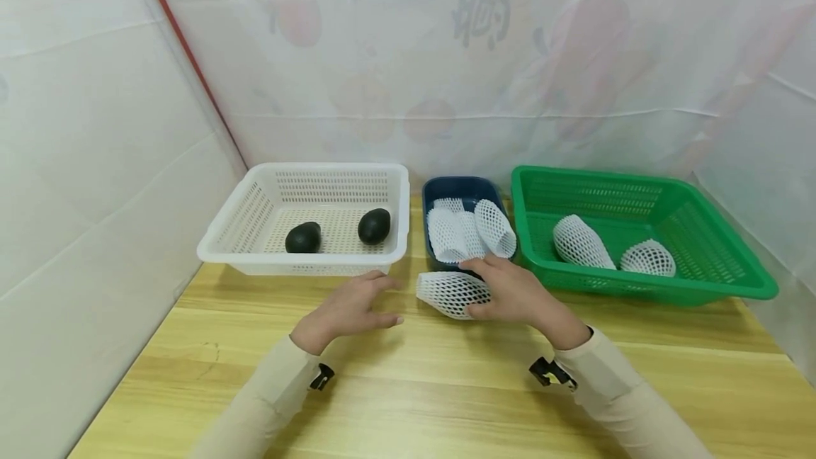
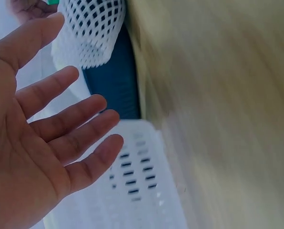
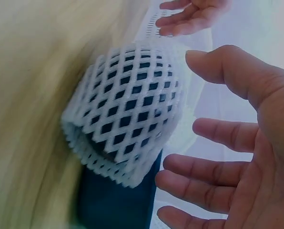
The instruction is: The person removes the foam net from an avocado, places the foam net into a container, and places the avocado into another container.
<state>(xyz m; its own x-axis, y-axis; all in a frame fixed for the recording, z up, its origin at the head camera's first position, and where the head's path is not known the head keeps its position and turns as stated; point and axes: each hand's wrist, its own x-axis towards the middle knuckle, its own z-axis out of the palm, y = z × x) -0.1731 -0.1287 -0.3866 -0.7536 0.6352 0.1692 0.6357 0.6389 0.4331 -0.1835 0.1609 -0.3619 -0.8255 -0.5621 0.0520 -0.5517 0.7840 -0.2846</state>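
A dark avocado in a white foam net sleeve [image 1: 451, 295] is in front of the navy bin, its dark skin showing through the mesh in the right wrist view. My right hand [image 1: 513, 292] is at its right side, and the fingertips overlap the sleeve's end in the head view. In the right wrist view the thumb and fingers [image 3: 206, 183] are spread around one side of the net. My left hand [image 1: 353, 310] hovers left of the sleeve with fingers extended and nothing in it; its palm [image 2: 23, 162] shows in the left wrist view.
A white basket [image 1: 306, 258] at the left holds two bare avocados [image 1: 374, 226]. Several foam net sleeves [image 1: 448, 235] lie in the navy bin [image 1: 462, 183] at the back centre. The green basket [image 1: 637, 287] on the right contains two net-covered items [image 1: 647, 258]. White sheeting hangs behind.
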